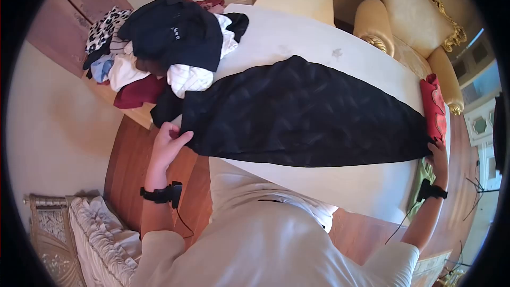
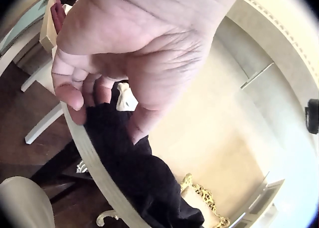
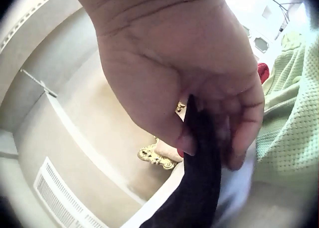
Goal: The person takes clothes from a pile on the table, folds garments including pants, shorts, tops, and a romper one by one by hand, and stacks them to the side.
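A long black garment point(image 1: 303, 111) lies spread flat across the white table, broad in the middle and tapering to the right. My left hand point(image 1: 169, 143) holds its left end at the near corner, thumb on one side and fingers on the other. In the left wrist view, the dark cloth point(image 2: 117, 138) runs down from between thumb and fingers. At the far right tip, my right hand point(image 1: 439, 158) pinches the narrow end. The right wrist view shows a folded strip of black fabric point(image 3: 202, 163) between that thumb and the fingers.
A heap of clothes with a dark shirt point(image 1: 170, 34) on top stands at the table's left back. Red folded cloth point(image 1: 434, 107) lies at the right edge, light green cloth point(image 1: 421, 180) near my right wrist. A gold-trimmed armchair point(image 1: 414, 26) stands behind the white table point(image 1: 276, 26).
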A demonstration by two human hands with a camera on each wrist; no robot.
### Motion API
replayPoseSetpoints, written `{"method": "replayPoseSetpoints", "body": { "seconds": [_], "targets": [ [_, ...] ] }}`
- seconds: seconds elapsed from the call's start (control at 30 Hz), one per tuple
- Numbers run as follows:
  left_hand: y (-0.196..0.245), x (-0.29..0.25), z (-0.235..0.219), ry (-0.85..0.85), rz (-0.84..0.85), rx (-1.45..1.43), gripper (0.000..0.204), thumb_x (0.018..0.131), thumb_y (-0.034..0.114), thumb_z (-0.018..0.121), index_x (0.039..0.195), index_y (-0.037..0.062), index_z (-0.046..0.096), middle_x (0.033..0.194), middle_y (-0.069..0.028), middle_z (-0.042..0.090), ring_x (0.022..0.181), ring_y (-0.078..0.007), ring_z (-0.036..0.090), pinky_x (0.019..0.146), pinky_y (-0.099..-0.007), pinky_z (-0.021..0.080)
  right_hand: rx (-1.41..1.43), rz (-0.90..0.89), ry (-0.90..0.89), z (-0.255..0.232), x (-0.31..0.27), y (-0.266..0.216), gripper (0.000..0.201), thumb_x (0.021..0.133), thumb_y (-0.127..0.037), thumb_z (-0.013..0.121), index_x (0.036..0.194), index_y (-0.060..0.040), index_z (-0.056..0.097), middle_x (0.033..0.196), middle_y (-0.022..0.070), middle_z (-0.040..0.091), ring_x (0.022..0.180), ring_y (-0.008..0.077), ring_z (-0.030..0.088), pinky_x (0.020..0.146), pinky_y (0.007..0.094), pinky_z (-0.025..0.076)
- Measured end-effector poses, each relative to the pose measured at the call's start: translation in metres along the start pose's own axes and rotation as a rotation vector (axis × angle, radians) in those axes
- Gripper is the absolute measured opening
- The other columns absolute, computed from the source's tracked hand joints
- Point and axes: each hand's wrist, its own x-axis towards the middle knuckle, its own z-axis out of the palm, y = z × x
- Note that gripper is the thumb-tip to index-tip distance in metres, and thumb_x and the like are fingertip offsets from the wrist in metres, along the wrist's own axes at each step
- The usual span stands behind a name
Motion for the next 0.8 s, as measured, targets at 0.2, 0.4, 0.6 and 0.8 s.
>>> {"method": "replayPoseSetpoints", "body": {
  "seconds": [0.2,0.4,0.6,0.8],
  "targets": [
    [0.019,-0.008,0.017,0.030,0.018,-0.068,0.041,0.085,0.030,0.086,0.101,0.0013,0.061,0.089,0.0002,0.059,0.079,-0.0091,0.054,0.072,-0.0263,0.049,0.361,-0.059,-0.050,-0.005,-0.012,0.003,0.027,0.095,-0.008,0.067,0.121,-0.0111,0.061,0.098,0.0007,0.068,0.076,0.0114,0.064,0.062,0.0249,0.051],
    [0.031,-0.018,0.011,-0.177,-0.051,-0.214,0.034,0.092,0.028,0.079,0.110,0.0015,0.069,0.094,-0.0008,0.072,0.079,-0.0059,0.064,0.064,-0.0222,0.049,0.383,-0.091,-0.103,-0.018,0.004,0.025,0.027,0.096,-0.001,0.065,0.122,-0.0108,0.062,0.097,0.0010,0.071,0.071,0.0102,0.065,0.057,0.0220,0.048],
    [-0.005,-0.007,-0.016,-0.146,-0.298,-0.483,0.025,0.097,0.027,0.073,0.114,0.0098,0.071,0.099,0.0005,0.074,0.078,-0.0083,0.069,0.062,-0.0228,0.050,0.290,0.034,-0.045,-0.019,-0.008,0.026,0.021,0.096,-0.011,0.070,0.116,-0.0089,0.066,0.095,0.0003,0.071,0.072,0.0113,0.065,0.056,0.0258,0.047],
    [0.003,-0.011,-0.009,-0.043,-0.311,-0.642,0.021,0.097,0.025,0.073,0.115,0.0129,0.071,0.098,0.0021,0.074,0.079,-0.0085,0.069,0.060,-0.0228,0.048,0.315,0.150,-0.017,-0.032,-0.003,0.041,0.020,0.096,-0.014,0.071,0.114,-0.0060,0.066,0.092,0.0014,0.070,0.070,0.0131,0.063,0.056,0.0287,0.048]
  ]
}}
